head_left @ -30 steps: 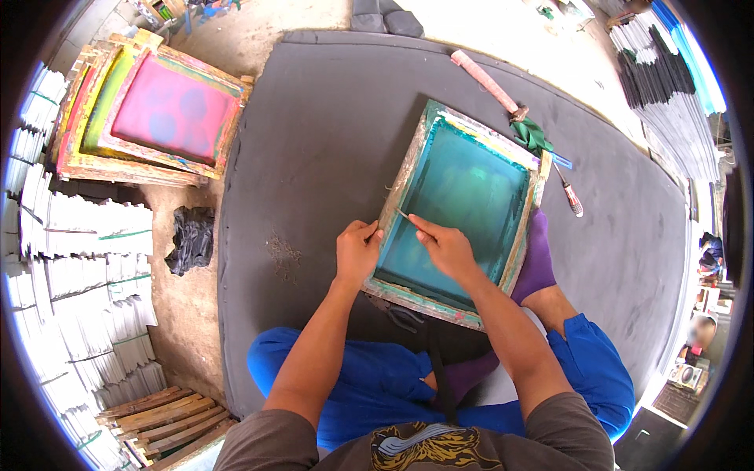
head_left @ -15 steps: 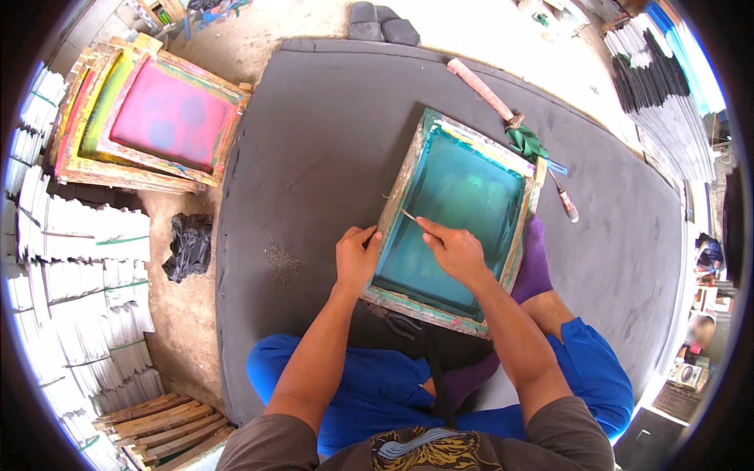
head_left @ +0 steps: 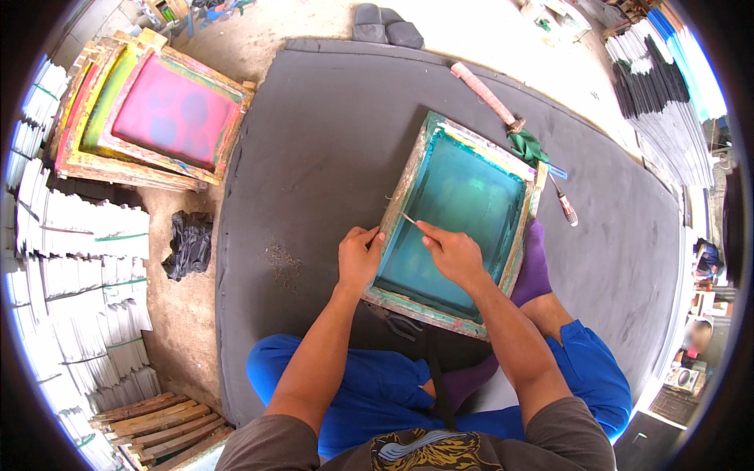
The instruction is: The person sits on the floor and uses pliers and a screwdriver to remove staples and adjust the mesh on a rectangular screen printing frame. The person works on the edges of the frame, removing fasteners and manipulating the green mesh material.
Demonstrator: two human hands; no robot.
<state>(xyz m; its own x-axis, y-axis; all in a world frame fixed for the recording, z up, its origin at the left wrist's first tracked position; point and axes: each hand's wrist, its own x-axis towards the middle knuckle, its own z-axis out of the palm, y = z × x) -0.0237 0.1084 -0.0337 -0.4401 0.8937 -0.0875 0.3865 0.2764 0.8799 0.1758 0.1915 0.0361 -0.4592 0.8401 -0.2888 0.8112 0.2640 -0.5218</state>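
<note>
1. Teal-meshed printing screen (head_left: pixel 459 224) in a worn wooden frame lies flat on the grey mat (head_left: pixel 314 157), just ahead of the seated person's knees.
2. Left hand (head_left: pixel 358 257): fingers clamped over the frame's 9 o'clock edge.
3. Right hand (head_left: pixel 453 253): fingers pinched together on a thin stick (head_left: pixel 409 219), its tip pointing to 10 o'clock at the mesh's left border.
4. Stacked pink and green screens (head_left: pixel 157 114) rest at 10 o'clock, well apart.
5. Wrapped-handle tool (head_left: pixel 487 96) lies at 1 o'clock beyond the frame.

Strong daylight is falling from the far side, washing out the pale floor (head_left: pixel 479 31) there; the grey mat (head_left: pixel 314 157) is staying evenly lit, with soft shadows; straight edges are bending near the dark round rim; the right edge is blurring.
</note>
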